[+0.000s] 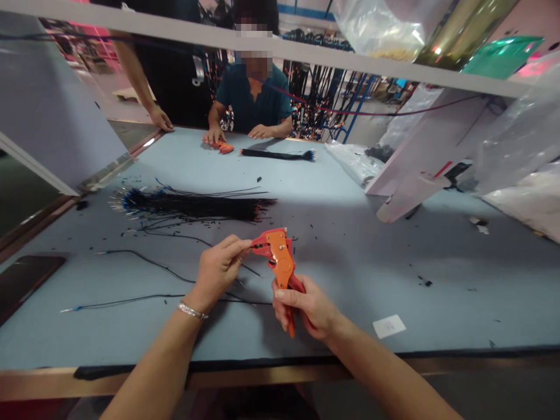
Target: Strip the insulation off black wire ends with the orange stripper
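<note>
- A dark phone (24, 280) is lying at the table's nine o'clock edge, with loose black wires (144, 262) trailing across the pale blue table (359, 256) beside it.
- A bundle of black wires (192, 204) is resting at about eleven o'clock from the person's hands, well apart from them.
- The left hand (219, 268) is pinching a thin black wire between thumb and forefinger, fingers closed tight, feeding its end into the tool's mouth.
- The orange wire stripper (280, 259) is standing upright just above the table, its jaws touching the wire end at nine o'clock.
- The right hand (306, 306) is wrapping its handles, fingers curled but not fully squeezed.
- Doing this well probably means keeping the wire square to the jaws and squeezing steadily.
- At twelve o'clock, a co-worker's hands (214, 137) are working on orange parts (225, 147) across the table.
</note>
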Demonstrator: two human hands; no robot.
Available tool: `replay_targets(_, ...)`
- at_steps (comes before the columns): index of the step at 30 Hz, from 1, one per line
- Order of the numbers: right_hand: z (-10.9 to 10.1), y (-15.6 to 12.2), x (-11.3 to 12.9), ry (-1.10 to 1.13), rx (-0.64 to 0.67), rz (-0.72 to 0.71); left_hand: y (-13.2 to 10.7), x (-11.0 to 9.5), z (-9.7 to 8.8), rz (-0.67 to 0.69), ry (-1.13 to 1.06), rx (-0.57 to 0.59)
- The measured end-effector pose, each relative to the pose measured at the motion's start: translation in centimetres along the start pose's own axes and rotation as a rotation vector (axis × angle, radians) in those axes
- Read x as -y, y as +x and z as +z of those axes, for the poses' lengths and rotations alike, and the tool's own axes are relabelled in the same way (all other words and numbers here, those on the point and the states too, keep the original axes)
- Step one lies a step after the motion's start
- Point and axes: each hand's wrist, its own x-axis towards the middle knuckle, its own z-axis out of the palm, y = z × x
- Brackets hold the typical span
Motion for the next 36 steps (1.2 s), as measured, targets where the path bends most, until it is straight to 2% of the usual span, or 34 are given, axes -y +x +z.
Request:
replay_targets(9,-0.3,0.0,0.0,-0.035,-0.037,-0.096,0.4,-1.0,-0.9,-0.111,-0.026,-0.048)
replay_targets(14,-0.2,0.0,0.3,-0.005,-0.031,-0.114,0.2,-0.9,-0.9,-0.069,-0.039,-0.049)
replay_targets(28,-0.1,0.0,0.6,0.052,0.004,-0.028,0.0,-0.2,-0.7,0.021,0.009,-0.035)
replay_targets(36,-0.4,0.2,0.0,-0.068,-0.005,-0.068,-0.1,0.0,-0.8,0.008,0.051,-0.023)
